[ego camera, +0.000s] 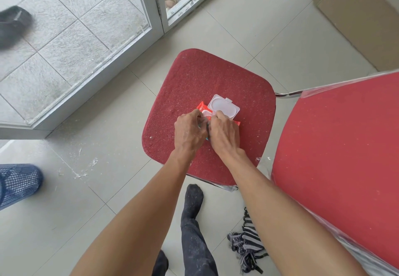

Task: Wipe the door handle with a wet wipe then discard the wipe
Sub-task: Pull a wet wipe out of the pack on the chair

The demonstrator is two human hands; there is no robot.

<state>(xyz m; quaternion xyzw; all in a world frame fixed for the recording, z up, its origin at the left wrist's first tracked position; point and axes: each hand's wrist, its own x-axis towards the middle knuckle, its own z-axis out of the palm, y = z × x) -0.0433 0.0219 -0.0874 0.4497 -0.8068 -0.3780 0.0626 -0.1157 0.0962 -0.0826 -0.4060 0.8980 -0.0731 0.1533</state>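
Note:
A red wet wipe pack (201, 105) lies on the seat of a red chair (194, 77). Its white flip lid (224, 107) stands open, tilted back to the far right. My left hand (190, 130) rests on the pack's near left part, fingers curled at the opening. My right hand (224, 134) covers the pack's right side, its fingertips pinching at the opening just under the lid. Whether a wipe is between the fingers is hidden. No door handle shows in the head view.
A glass door with a grey frame (155, 12) stands at the far left. A blue mesh bin (19, 184) sits on the floor at left. The chair's red backrest (336, 157) rises at right. A striped rag (246, 247) lies by my foot (193, 198); cardboard (362, 16) lies far right.

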